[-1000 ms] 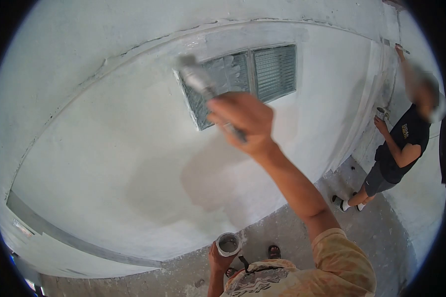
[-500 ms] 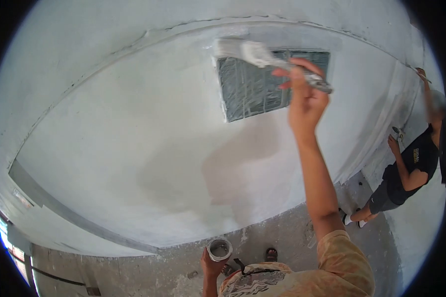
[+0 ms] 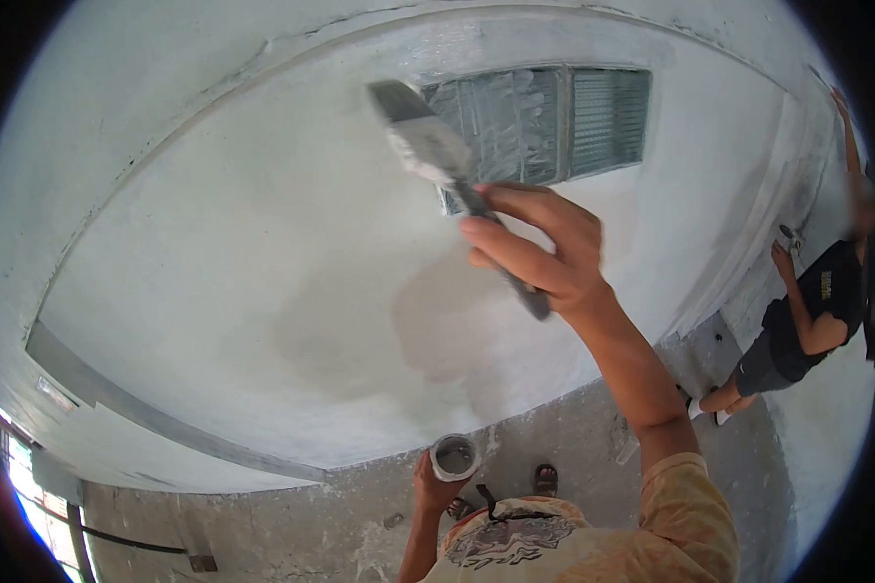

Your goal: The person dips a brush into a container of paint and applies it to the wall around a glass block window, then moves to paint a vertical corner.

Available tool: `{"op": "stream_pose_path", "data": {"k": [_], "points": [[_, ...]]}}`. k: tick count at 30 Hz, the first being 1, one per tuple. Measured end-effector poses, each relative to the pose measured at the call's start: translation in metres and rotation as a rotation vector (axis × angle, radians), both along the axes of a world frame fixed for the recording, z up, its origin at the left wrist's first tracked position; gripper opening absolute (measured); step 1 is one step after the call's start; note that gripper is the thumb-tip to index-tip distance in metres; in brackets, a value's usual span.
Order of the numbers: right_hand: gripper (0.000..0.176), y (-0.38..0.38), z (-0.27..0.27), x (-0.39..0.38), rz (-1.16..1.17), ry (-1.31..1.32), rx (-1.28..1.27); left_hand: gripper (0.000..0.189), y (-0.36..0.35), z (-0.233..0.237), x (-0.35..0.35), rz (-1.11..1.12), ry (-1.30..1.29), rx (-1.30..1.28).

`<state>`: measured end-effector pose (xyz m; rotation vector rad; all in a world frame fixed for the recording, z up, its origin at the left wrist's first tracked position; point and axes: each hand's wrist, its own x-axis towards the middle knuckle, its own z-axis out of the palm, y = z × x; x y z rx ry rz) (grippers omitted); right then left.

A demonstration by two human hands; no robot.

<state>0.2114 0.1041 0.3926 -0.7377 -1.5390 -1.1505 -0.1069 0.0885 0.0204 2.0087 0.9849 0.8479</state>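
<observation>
- Our right hand is clamped around the handle of a flat paintbrush. The fingers wrap over the top and the handle's end pokes out below the palm.
- The paintbrush slants up and to the left from the grip. Its paint-coated bristles are raised against the white wall, just beside the upper left corner of the window.
- We cannot tell whether the bristle tips actually touch the surface; they seem to be at it or a hair off.
- The window is a two-pane frosted unit high in the wall, and its left pane is smeared with white streaks.
- Our left hand is low, near our chest, closed around a small round paint tin held upright with its open mouth facing up.
- Below the paint tin we see a bare concrete floor and one sandalled foot.
- At the far right, well apart from us, another person in a dark shirt and shorts stands facing the corner, with one arm stretched high up the wall.
</observation>
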Motion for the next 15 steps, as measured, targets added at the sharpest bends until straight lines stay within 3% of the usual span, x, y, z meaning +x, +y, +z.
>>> {"op": "stream_pose_path", "data": {"k": [3, 5, 8, 11, 13, 15], "points": [[0.047, 0.021, -0.015, 0.001, -0.034, -0.067, -0.011, 0.07, -0.004, -0.001, 0.006, -0.052, -0.027, -0.032], [0.048, 0.023, -0.041, -0.001, -0.134, -0.029, -0.167, 0.07, -0.006, -0.011, 0.005, -0.078, 0.097, 0.05], [0.05, 0.001, -0.075, -0.015, -0.102, -0.008, -0.237, 0.068, -0.015, -0.007, 0.002, -0.069, 0.067, -0.025], [0.047, -0.005, -0.071, -0.022, -0.064, 0.022, -0.309, 0.068, -0.018, -0.011, -0.006, -0.051, 0.048, -0.125], [0.045, -0.009, -0.058, -0.028, -0.071, 0.066, -0.312, 0.07, -0.018, -0.023, -0.013, -0.039, 0.065, -0.052], [0.048, -0.002, -0.03, -0.021, -0.033, 0.04, -0.149, 0.072, -0.015, -0.021, -0.017, -0.015, 0.119, -0.038]]}}
